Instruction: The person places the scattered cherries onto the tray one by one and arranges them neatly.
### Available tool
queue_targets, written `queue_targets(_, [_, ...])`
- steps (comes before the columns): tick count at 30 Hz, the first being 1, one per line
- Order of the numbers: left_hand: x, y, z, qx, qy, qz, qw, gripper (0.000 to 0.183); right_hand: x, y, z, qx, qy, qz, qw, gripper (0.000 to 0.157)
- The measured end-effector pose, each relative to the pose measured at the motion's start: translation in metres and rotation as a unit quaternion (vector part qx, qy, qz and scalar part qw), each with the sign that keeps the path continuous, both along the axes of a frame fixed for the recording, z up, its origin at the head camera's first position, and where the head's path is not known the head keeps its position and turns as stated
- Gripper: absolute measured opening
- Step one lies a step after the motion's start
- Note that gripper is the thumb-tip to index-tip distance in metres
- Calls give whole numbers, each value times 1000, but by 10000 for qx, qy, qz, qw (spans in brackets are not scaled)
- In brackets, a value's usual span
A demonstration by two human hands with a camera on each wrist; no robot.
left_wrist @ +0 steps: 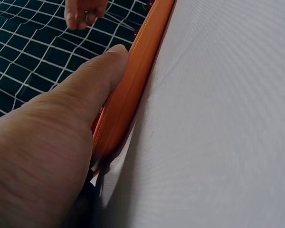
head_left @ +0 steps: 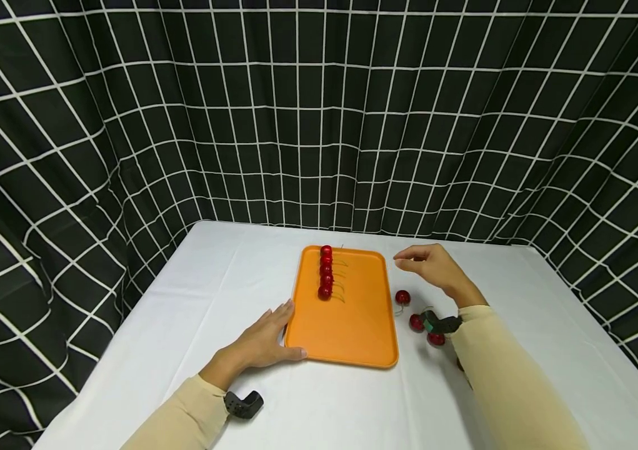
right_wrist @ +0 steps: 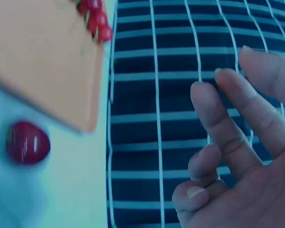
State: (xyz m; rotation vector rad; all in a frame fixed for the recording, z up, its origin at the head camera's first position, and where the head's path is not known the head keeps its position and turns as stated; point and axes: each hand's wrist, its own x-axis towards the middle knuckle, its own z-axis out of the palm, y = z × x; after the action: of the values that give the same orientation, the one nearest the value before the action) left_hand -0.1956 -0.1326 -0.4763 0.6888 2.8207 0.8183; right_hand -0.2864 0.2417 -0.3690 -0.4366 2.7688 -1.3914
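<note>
An orange tray (head_left: 347, 337) lies on the white table, with several red cherries (head_left: 326, 270) in a column on its left part, stems pointing right. My left hand (head_left: 262, 337) rests against the tray's near left corner. Its fingers lie along the left side and the thumb (left_wrist: 97, 78) touches the near rim. Off the tray's far right side, my right hand (head_left: 433, 265) hovers above the table, holding nothing. In the right wrist view two of its fingers (right_wrist: 204, 164) are bent and the others straighter. Below it a loose cherry (head_left: 402, 297) lies beside the tray.
More loose cherries (head_left: 435, 339) lie right of the tray, partly hidden by the right wrist's camera and sleeve. The white cloth (head_left: 223, 281) covers the table. A black curtain (head_left: 324, 125) with a white grid hangs behind and at both sides.
</note>
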Motion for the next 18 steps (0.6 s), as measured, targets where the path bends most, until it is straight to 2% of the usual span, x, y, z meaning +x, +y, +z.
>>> queue_targets(5, [-1,0,-2,31,5,-10,10000,110,5,33,-6,94,-381,-143,9991,41])
queue_targets(9, [-1,0,-2,27,5,-31,10000,110,6,51,-19,502,-630,-77,9967,41])
queue_targets(13, [-1,0,-3,18,-10,-11,10000,110,5,59,-36,852,-967,151,9916,40])
queue_targets(18, [-1,0,-3,-47,-36,24,10000,110,3,62,-49,930,-1348,439,9855,32])
